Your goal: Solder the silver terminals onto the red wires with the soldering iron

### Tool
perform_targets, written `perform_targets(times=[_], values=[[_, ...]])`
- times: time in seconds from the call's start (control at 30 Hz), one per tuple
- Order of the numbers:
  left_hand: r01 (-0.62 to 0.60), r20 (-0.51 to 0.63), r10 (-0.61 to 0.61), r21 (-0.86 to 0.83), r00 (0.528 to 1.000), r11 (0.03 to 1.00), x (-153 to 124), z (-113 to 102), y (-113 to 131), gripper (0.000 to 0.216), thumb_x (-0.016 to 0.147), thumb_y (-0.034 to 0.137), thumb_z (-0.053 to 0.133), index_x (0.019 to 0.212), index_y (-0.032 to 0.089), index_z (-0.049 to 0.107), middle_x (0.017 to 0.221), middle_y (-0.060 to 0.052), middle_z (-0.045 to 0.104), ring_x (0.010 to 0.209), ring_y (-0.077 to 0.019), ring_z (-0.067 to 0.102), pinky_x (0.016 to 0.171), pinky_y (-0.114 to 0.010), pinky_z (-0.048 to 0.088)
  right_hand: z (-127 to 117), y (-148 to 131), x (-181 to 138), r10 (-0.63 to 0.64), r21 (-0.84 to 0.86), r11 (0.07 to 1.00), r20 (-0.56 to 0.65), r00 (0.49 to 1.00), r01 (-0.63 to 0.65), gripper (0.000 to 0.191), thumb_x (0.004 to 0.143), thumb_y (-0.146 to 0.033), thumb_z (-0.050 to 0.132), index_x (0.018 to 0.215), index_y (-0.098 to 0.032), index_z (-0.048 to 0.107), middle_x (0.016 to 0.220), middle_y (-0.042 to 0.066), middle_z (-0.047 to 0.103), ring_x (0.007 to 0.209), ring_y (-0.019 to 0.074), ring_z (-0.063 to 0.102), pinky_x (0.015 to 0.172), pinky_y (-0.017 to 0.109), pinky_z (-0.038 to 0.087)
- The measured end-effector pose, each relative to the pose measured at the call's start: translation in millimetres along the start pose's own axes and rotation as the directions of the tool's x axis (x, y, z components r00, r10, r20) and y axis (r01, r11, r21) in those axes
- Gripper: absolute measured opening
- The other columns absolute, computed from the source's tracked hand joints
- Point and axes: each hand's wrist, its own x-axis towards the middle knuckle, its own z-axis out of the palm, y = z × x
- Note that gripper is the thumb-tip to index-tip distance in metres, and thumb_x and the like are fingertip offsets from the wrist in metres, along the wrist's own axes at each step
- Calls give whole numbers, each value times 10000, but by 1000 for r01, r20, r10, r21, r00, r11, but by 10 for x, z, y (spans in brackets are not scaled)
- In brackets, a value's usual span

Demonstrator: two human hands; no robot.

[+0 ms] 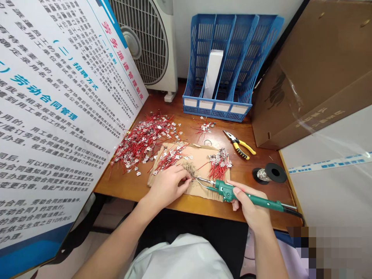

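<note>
My right hand (247, 201) is closed around a green soldering iron (229, 191), its metal tip pointing left, with a thin solder feed tube below the tip. The tip is close to the fingertips of my left hand (170, 182), over a dark scorched patch (190, 168) on the cardboard (200, 190). My left fingers are pinched on a small red-wired piece that is mostly hidden. On the cardboard, a bunch of red wires with metal tabs (220, 164) lies to the right, and another bunch (171, 157) lies to the left.
A large heap of red wires with tabs (142, 139) covers the table's left side. Yellow-black pliers (240, 145) and a solder spool (270, 173) lie at right. Behind stand a blue file rack (217, 104), a white fan unit (170, 50) and a brown carton (314, 77).
</note>
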Motion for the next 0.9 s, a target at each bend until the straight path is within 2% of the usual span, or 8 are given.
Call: perform_targets(times=[0.23, 0.57, 0.9], values=[[-1, -8, 1, -2, 1000, 1000, -12, 21, -7, 107, 1023, 167, 752, 949, 236, 786, 992, -23, 827, 941, -229, 761, 804, -315, 556, -10, -39, -55, -40, -30, 999, 15, 999, 40, 346, 1038, -420, 752, 1235, -209, 943, 566, -10, 666, 574, 216, 688, 698, 367, 651], [-25, -25, 26, 21, 999, 999, -21, 26, -5, 118, 1037, 165, 745, 949, 230, 790, 980, -27, 826, 930, -226, 758, 805, -309, 552, -1, -92, -70, -103, -51, 993, 30, 994, 105, 321, 1029, -397, 738, 1200, -235, 955, 581, -6, 674, 564, 209, 672, 638, 340, 597], [-116, -111, 125, 77, 986, 990, -34, 53, -20, 132, 1041, 163, 776, 924, 225, 772, 922, -9, 812, 866, -215, 744, 766, -309, 527, 0, -118, -82, -105, -70, 992, 21, 994, 106, 317, 1025, -396, 750, 1206, -232, 952, 593, -9, 695, 576, 212, 692, 647, 336, 592]])
